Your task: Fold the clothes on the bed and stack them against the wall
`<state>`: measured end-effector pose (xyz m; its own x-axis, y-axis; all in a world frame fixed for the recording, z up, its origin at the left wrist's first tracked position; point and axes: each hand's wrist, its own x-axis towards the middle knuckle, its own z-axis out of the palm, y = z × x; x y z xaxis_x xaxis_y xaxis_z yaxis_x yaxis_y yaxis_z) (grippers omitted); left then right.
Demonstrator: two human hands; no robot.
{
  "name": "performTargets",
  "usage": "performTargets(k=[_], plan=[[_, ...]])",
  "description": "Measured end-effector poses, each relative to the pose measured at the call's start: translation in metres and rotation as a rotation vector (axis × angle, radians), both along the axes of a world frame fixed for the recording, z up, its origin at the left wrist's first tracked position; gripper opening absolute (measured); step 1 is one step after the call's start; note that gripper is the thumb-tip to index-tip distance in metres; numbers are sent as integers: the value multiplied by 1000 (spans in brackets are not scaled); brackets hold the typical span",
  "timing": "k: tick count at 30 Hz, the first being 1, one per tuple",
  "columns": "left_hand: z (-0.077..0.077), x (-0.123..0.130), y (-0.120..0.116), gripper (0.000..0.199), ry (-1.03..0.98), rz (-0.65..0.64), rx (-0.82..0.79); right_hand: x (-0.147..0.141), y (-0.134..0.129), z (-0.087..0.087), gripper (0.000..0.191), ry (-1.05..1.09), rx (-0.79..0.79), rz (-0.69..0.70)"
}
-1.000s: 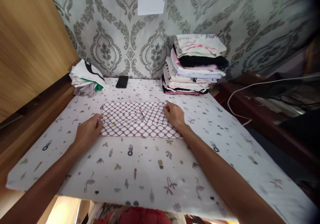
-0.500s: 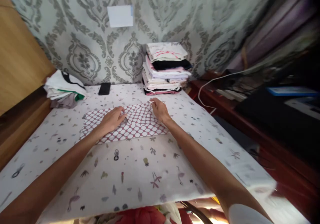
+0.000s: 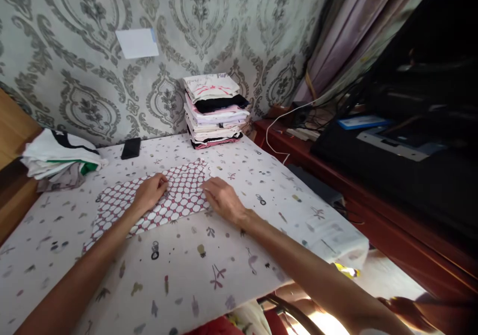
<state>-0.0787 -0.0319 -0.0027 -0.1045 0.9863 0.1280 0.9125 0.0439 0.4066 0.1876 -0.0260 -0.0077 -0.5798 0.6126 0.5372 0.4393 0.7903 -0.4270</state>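
A white cloth garment with a red and dark lattice print [image 3: 182, 188] lies flat, folded into a long strip, on the bed-like surface with a printed white cover [image 3: 179, 270]. My left hand [image 3: 150, 193] rests on the middle of the strip, its fingers curled together against the fabric. At the strip's right end is my right hand [image 3: 223, 200], fingers bent and closed at the edge of the garment. Part of the strip is hidden under my left hand and forearm.
Behind stands a tall stack of folded clothes [image 3: 214, 111] against the wall. A black phone [image 3: 130, 148] and a looser pile of clothes [image 3: 61, 158] lie at the left. A white cable [image 3: 274, 126] runs over the red-brown furniture [image 3: 261, 128] on the right.
My view has turned to the right. My right hand has come from the garment's far right corner nearer to me along its right end. My left hand stays on the strip.
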Motion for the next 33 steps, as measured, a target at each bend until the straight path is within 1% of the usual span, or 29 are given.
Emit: performTargets(k=[2,5,7,9,12,15,18,21,24,27,31,33], plan=[[2,2,2,19,25,4,-26,-11,-12,-2,24,-86,125,87],[3,2,5,14,52,-5,-29,-24,-33,-4,21,-224,286,312],[1,1,7,12,64,-13,1,-29,-43,-5,20,-297,336,440],[-1,0,8,13,82,-28,47,-30,-48,-5,21,-346,343,488],[-2,1,7,18,69,-16,81,-29,-47,-6,22,-369,318,478],[1,4,9,23,23,28,27,-27,-41,-6,25,-347,297,472],[4,4,14,21,-34,34,-35,-26,-39,-7,27,-338,293,479],[5,-3,18,18,-221,9,-43,-24,-37,-6,25,-354,292,467],[5,-12,17,22,-380,8,-53,-22,-35,-3,25,-353,286,455],[3,-14,13,27,-415,10,-62,-19,-33,-1,25,-325,276,438],[2,-9,9,34,-447,8,-39,-17,-32,-1,25,-297,266,429],[2,-5,9,37,-458,17,-49,-17,-32,-2,25,-292,256,402]])
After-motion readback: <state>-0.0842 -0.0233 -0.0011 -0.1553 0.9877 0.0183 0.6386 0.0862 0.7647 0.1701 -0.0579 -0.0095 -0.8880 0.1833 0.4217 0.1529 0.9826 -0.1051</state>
